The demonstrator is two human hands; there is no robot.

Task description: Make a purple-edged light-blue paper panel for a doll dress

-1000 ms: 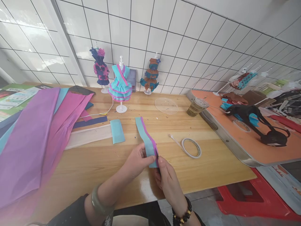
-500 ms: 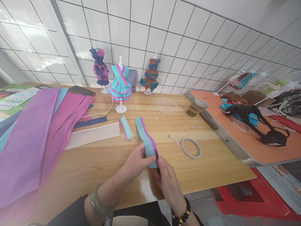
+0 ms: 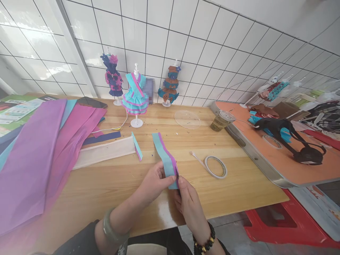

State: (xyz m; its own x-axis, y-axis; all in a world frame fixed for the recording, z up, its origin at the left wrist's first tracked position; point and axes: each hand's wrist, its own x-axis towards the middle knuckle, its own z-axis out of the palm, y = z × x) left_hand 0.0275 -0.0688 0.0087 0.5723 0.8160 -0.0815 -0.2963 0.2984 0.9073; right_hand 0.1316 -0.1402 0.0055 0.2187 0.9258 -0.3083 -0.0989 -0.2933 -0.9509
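My left hand (image 3: 156, 180) pinches a light blue strip (image 3: 161, 148) of paper or thin fabric with a purple edge, thumb on top. The strip reaches away from me over the table. Closed at its purple edge, my right hand (image 3: 188, 200) holds scissors (image 3: 177, 173); their dark blades show at the edge, while the handles are mostly hidden in my fingers. To the left, a short blue strip with purple edging (image 3: 137, 147) stands tilted, by the end of a white strip (image 3: 106, 153).
A tape roll (image 3: 215, 166) lies on the right, before a lidded cup (image 3: 222, 120) and a clear plastic disc (image 3: 187, 119). Small dressed mannequins, one in a blue ruffled dress (image 3: 135, 95), stand by the tiled wall. Purple sheets (image 3: 34, 152) cover the left side. An orange table (image 3: 265, 152) adjoins.
The short blue strip on the left has tipped from lying flat to standing on its edge, shifting slightly left. My hands and the long strip look almost unmoved.
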